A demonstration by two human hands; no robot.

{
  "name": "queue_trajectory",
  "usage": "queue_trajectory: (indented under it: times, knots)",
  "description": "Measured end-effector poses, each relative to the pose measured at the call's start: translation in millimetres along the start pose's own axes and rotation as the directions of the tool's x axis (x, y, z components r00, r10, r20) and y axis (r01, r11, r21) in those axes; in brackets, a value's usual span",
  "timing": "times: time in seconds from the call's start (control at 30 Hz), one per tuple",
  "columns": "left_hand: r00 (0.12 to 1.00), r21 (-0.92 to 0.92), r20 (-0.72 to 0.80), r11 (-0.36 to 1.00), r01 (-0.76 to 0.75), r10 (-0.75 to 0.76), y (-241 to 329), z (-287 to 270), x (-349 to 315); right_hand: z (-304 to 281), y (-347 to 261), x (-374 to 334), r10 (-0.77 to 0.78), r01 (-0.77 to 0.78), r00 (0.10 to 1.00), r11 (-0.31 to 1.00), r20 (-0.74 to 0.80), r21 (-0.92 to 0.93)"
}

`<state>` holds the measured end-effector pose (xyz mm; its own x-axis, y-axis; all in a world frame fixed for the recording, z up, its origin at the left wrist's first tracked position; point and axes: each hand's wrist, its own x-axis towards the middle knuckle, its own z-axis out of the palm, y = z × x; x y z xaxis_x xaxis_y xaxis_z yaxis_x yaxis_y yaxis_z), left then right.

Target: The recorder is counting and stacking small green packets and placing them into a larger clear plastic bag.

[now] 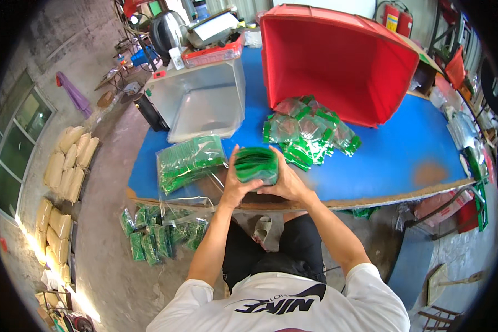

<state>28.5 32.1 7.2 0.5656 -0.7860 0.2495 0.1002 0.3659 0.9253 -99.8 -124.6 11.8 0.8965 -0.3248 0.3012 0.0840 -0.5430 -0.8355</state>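
Observation:
Between my two hands is a thick stack of green packets, held over the front edge of the blue table. My left hand wraps its left side, and my right hand presses the right side; both thumbs come together at the near side. Just left of the stack lies a clear plastic bag with rows of green packets in it, its loose end hanging over the table edge. Beyond my right hand, a loose heap of clear and green packets spreads out before a red bin.
The big red bin lies on its side on the blue table. A clear plastic box lies at the left, near a black object. Filled green bags sit on the floor; tan sacks line the wall.

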Motion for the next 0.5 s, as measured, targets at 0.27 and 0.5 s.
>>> queue_trajectory:
  times: [0.27, 0.5]
  knots:
    - [0.983, 0.074, 0.118, 0.988, 0.134, -0.142, -13, -20, 8, 2, -7, -2, 0.029, -0.030, 0.999, 0.999, 0.040, 0.031]
    - [0.990, 0.317, 0.137, 0.945, -0.077, 0.035, -23, -14, 2, 9, 21, -4, -0.036, 0.043, 0.998, 0.988, 0.046, -0.147]
